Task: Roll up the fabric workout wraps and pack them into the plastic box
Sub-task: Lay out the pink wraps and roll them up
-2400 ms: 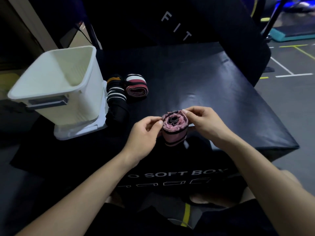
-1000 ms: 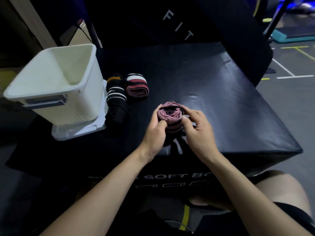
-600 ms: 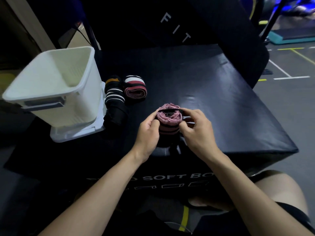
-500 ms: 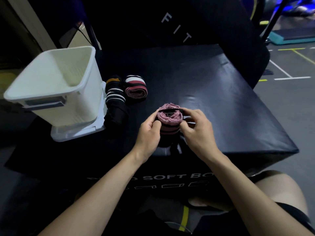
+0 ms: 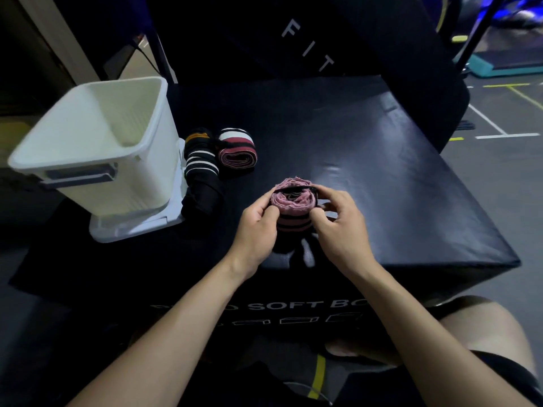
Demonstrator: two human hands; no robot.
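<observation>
Left hand [image 5: 255,227] and right hand [image 5: 340,227] each in a curled grip round upright pink rolled fabric wrap [image 5: 293,205] (black strap across top), white plastic box [image 5: 97,148] left on black padded worktop [image 5: 382,177]

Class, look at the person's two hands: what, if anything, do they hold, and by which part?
Both hands grip the rolled pink wrap: left hand on its left side, right hand on its right, near the top.
</observation>
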